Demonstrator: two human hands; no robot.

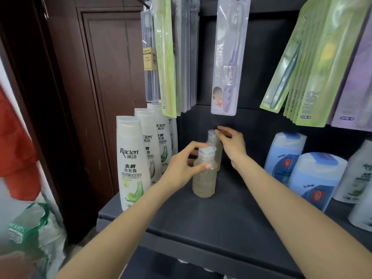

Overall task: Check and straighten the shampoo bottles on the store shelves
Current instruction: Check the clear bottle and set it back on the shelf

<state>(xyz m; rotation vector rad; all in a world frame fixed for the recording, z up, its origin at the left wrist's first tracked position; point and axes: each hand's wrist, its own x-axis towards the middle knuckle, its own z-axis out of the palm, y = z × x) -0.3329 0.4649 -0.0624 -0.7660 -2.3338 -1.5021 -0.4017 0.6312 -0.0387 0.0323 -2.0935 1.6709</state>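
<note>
Progress: I judge it midway (white row at frame left looks tidy).
Left hand [182,168]: pinches front clear bottle [204,179].
Right hand [231,144]: fingers curled on rear clear bottle [213,137].

just one head cam, looking forward and down; close up on the dark shelf [231,214]; no second view

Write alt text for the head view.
A person's left hand grips the front clear bottle on a dark shelf while the right hand touches the clear bottle behind. White shampoo bottles stand left; toothbrush packs hang above.
</note>
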